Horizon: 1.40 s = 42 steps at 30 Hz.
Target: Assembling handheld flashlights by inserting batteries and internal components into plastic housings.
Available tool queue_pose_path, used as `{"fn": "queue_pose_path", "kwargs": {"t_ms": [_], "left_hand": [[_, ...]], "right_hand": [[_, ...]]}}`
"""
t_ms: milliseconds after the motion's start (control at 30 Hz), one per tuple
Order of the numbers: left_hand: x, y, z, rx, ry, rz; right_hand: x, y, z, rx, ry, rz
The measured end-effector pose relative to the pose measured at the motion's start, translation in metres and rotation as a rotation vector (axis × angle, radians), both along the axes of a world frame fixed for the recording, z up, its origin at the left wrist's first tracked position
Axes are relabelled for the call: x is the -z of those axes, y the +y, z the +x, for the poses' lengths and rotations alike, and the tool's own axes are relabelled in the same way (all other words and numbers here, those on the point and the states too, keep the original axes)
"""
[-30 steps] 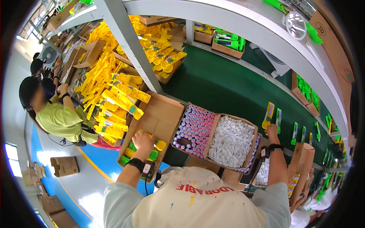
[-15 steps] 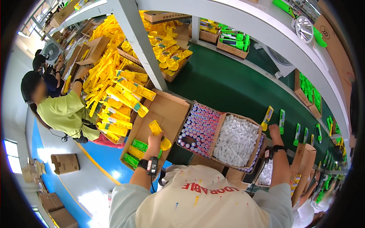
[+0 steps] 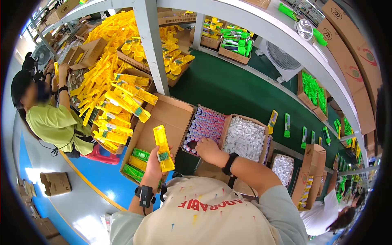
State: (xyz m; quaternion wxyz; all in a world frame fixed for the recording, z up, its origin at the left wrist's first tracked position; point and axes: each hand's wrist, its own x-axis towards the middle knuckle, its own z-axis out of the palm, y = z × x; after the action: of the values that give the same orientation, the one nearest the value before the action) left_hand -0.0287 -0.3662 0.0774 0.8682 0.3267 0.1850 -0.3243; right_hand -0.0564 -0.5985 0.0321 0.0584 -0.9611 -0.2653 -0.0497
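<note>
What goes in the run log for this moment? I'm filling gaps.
left hand: holds yellow tool | right hand: in box of cells

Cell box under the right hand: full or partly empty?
Nearly full: cell box shows packed rows of round tops, a gap only by the right hand.

The long plastic toy (image 3: 163,148) in the left hand (image 3: 154,163) is bright yellow with a small green patch near its lower end, and the toys in the brown cardboard box (image 3: 173,112) below it are green and yellow. The box of batteries (image 3: 203,127) under the right hand (image 3: 208,150) shows rows of pink, purple and white tops, the box beside it (image 3: 245,138) is filled with white pieces, and both wrists bear black bands. The conveyor belt (image 3: 228,87) is dark green, the floor (image 3: 102,179) blue with a yellow line, and the person's shirt (image 3: 204,216) is cream with red lettering and small coloured specks.
</note>
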Motion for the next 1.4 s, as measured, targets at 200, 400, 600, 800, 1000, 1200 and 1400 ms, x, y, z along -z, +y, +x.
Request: {"fn": "queue_pose_path", "kwargs": {"t_ms": [200,400,600,800,1000,1200,1400], "left_hand": [[-0.011,0.011,-0.011,0.009,-0.039,-0.135],[-0.032,0.008,-0.020,0.047,-0.233,0.038],[-0.043,-0.012,-0.019,0.083,-0.288,0.074],[-0.057,-0.036,-0.020,0.288,-0.455,0.050],[-0.051,-0.049,-0.023,0.329,-0.549,0.162],[-0.023,-0.061,-0.027,0.329,-0.791,0.455],[-0.030,-0.067,-0.027,0.298,-0.822,0.513]], "right_hand": [[-0.012,0.009,0.020,0.050,0.260,-0.228],[-0.076,-0.017,0.022,0.581,0.569,0.917],[-0.126,-0.012,-0.007,0.311,0.898,2.195],[-0.104,0.026,-0.010,0.561,0.914,2.234],[-0.100,0.027,-0.008,0.614,0.686,1.874],[-0.107,0.034,-0.008,0.632,0.402,1.370],[-0.096,0.037,-0.004,0.825,0.249,1.378]]}}
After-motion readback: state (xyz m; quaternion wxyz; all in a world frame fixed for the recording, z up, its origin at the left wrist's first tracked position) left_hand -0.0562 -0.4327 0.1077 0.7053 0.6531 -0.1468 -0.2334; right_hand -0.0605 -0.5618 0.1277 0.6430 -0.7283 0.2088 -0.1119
